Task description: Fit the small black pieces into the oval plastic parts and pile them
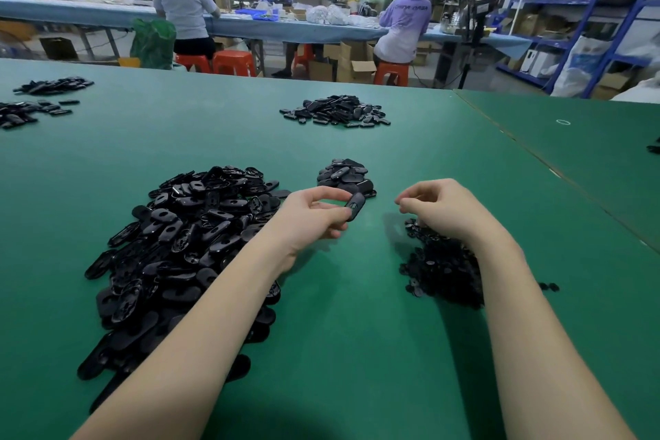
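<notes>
Two hands over the green surface (357,296): my left hand (310,221) pinches one oval part (355,206) in its fingers; my right hand (443,211) fingers curl together, contents unclear.

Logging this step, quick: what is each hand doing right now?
Left hand: pinches one oval plastic part.
Right hand: fingers curled; whether it holds anything cannot be told.

Bare green table (343,314) between oval parts heap (185,243) and small pieces heap (443,268).
</notes>
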Tool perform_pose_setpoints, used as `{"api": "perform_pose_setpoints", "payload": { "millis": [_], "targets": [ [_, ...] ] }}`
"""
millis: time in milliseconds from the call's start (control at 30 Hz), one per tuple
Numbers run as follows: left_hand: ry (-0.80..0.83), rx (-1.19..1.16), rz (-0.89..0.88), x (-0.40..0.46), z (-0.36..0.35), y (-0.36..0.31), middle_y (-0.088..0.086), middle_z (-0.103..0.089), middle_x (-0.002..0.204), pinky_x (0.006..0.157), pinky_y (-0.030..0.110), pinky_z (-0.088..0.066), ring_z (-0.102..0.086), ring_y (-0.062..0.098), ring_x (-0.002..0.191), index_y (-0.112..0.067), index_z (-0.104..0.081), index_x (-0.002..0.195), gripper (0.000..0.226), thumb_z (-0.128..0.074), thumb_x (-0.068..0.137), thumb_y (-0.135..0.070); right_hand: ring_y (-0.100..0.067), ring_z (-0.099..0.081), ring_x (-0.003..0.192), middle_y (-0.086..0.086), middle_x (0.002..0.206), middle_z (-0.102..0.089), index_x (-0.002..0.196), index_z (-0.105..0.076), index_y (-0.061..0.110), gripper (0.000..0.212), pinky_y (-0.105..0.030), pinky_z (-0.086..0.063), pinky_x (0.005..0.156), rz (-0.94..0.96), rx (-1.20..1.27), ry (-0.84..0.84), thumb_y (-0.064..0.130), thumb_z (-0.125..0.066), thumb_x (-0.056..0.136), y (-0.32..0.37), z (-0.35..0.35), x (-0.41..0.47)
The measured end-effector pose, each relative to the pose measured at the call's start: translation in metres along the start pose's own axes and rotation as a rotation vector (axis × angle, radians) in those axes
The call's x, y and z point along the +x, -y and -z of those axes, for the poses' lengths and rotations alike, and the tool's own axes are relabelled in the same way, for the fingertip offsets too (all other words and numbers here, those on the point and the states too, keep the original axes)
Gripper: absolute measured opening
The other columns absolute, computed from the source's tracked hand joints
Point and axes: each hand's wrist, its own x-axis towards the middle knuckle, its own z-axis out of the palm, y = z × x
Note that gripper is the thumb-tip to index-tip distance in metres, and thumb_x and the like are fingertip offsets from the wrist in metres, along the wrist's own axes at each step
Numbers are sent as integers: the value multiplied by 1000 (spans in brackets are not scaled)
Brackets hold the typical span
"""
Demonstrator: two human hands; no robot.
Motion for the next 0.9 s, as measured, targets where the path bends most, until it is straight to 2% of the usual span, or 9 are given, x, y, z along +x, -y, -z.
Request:
{"api": "perform_pose_setpoints", "payload": {
  "millis": [67, 167, 333, 467, 667, 800, 900],
  "targets": [
    [-2, -16, 5, 0, -2, 2, 10, -70, 85, 67, 19, -58, -66, 17, 74, -5, -68, 114, 24, -65, 92, 2, -9, -64, 90, 16, 91, -71, 92, -76, 34, 14, -26, -49, 75, -39, -138, -21, 27, -64, 93, -7, 3, 1],
    [-9, -39, -1, -1, -3, 3, 15, -73, 91, 70, 19, -59, -70, 17, 77, -4, -65, 118, 26, -63, 92, 4, -15, -65, 99, 18, 88, -68, 90, -74, 36, 12, -35, -55, 91, -89, -263, -31, 27, -66, 90, -13, 1, 2],
    [-37, -37, -24, -1, 0, 4, 13, -74, 96, 75, 21, -59, -74, 18, 78, -11, -66, 114, 29, -67, 89, 3, -13, -65, 96, 18, 93, -73, 89, -74, 38, 9, -28, -48, 75, -119, -340, -57, 30, -72, 86, -13, -4, 0],
    [-56, 65, -58, -1, 2, 5, 7, -77, 90, 80, 24, -60, -74, 15, 74, -17, -66, 108, 25, -70, 88, -2, -18, -66, 102, 12, 102, -75, 92, -78, 38, 12, -30, -51, 83, -153, -385, -95, 30, -72, 86, -11, -8, -1],
    [-80, 132, -68, 0, 3, 4, 4, -77, 92, 93, 37, -57, -75, 17, 79, -21, -72, 98, 23, -68, 87, -1, -23, -67, 102, 5, 107, -75, 87, -75, 37, 8, -30, -50, 79, -163, -412, -157, 31, -70, 89, -12, -13, 0],
    [-87, 190, -66, -1, 3, 3, -8, -76, 81, 89, 28, -55, -72, 11, 77, -28, -74, 97, 30, -71, 82, -2, -23, -66, 102, 7, 105, -75, 87, -76, 37, 10, -29, -48, 77, -181, -418, -146, 29, -71, 87, -12, -12, 1],
    [-94, 202, -60, -2, 3, 1, -7, -75, 91, 87, 23, -53, -71, 7, 79, -31, -75, 98, 32, -72, 80, -4, -23, -66, 102, 5, 107, -75, 90, -77, 38, 9, -30, -47, 78, -161, -434, -155, 31, -71, 89, -12, -13, 1]
  ]
}}
